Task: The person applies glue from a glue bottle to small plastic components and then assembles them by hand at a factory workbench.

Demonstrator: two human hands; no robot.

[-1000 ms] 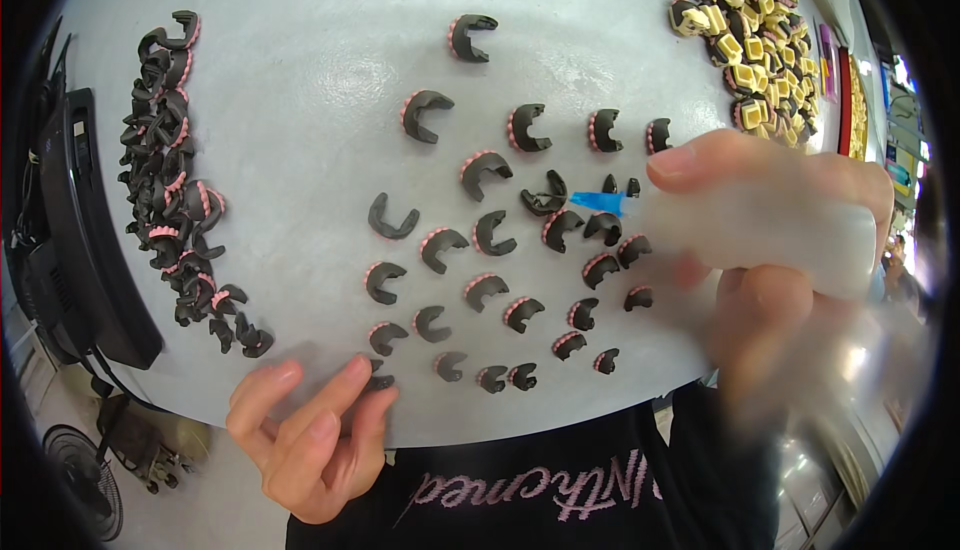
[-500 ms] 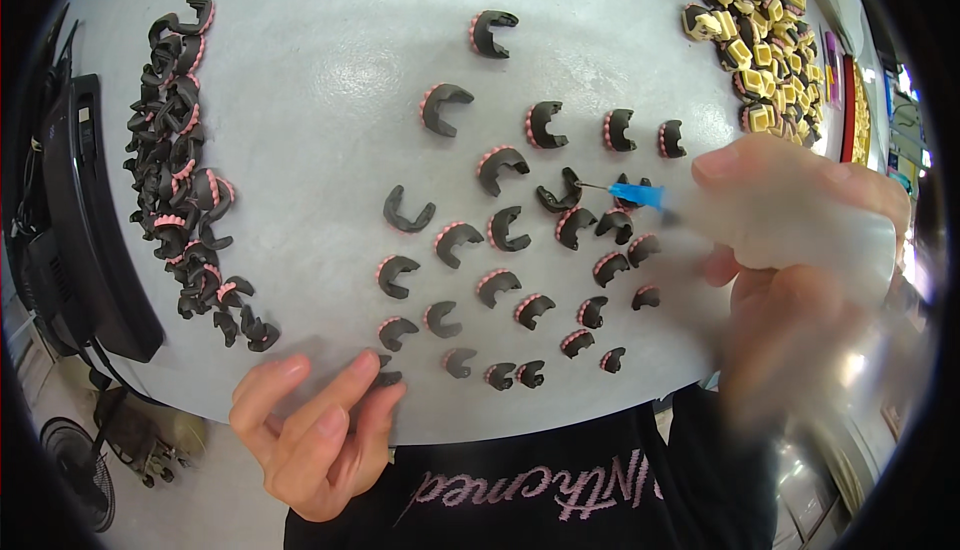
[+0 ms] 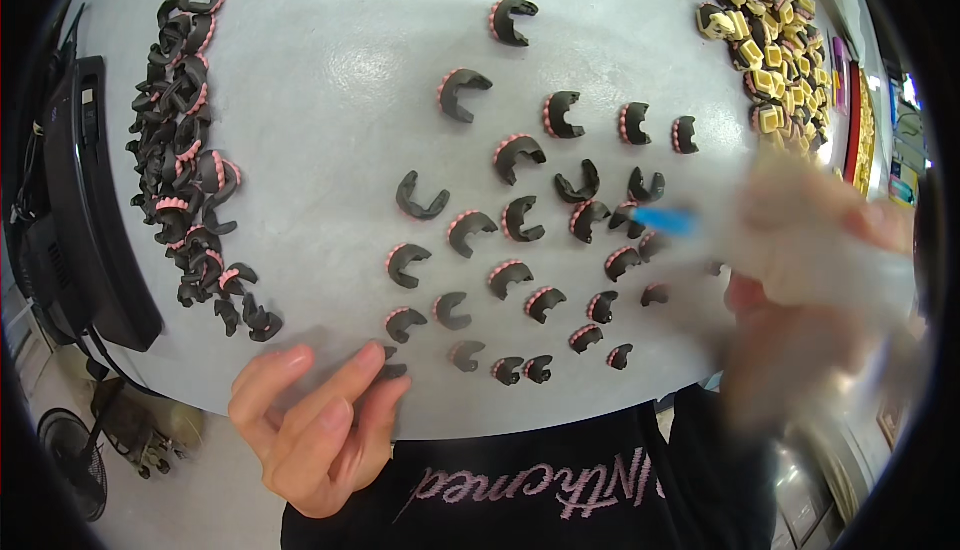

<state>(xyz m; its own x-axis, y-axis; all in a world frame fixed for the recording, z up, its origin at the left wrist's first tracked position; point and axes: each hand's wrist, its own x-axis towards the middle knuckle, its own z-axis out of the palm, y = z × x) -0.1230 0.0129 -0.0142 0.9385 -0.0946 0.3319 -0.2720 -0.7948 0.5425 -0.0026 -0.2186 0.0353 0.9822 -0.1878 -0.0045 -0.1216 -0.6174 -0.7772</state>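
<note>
My right hand [image 3: 800,340], smeared by motion, is wrapped round a translucent squeeze bottle [image 3: 800,255]. The bottle's blue needle tip [image 3: 665,220] points left, over a dark curved piece [image 3: 624,218] in the spread on the table. Just beside it lie two glossy dark U-shaped pieces, one farther left [image 3: 578,183] and one behind the tip [image 3: 646,186]. Many of the spread pieces carry a row of pink beads on their outer curve. At the near edge, my left hand [image 3: 315,440] has its fingers loosely bent and apart, next to a dark piece [image 3: 393,364] partly hidden by the fingertips.
A heap of dark beaded pieces [image 3: 185,140] runs along the left, beside a black device [image 3: 110,220]. Cream-coloured parts joined with dark pieces [image 3: 770,60] are piled at the far right, near a purple pen-like item [image 3: 839,70]. A fan [image 3: 75,460] stands on the floor.
The needle tip has left the U-shaped piece it was at and moved right and slightly nearer. My left hand has hardly moved. The whole view has shifted slightly.
</note>
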